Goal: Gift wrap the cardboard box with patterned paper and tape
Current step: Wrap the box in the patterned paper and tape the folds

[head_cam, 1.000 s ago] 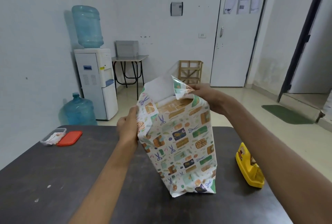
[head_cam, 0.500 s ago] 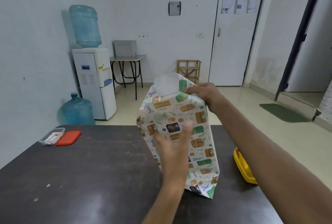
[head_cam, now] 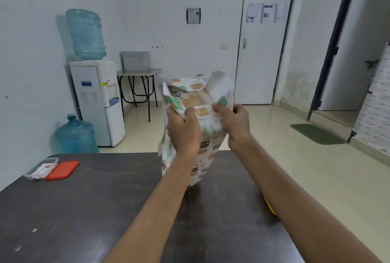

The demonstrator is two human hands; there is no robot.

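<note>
Now left hand (head_cam: pixel 183 134) and right hand (head_cam: pixel 234 123) grip the paper (head_cam: pixel 211 148), seemingly pinching flaps, cardboard box (head_cam: pixel 195 99) between them.

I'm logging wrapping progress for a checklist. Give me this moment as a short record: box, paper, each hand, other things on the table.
box: cardboard box stands on end on the dark table, top end uncovered
paper: patterned paper covers the sides; loose flaps rise above the top
left hand: grips the paper near the top
right hand: pinches the paper near the top
right edge: yellow object, mostly hidden
far left: clear container beside red lid
</note>
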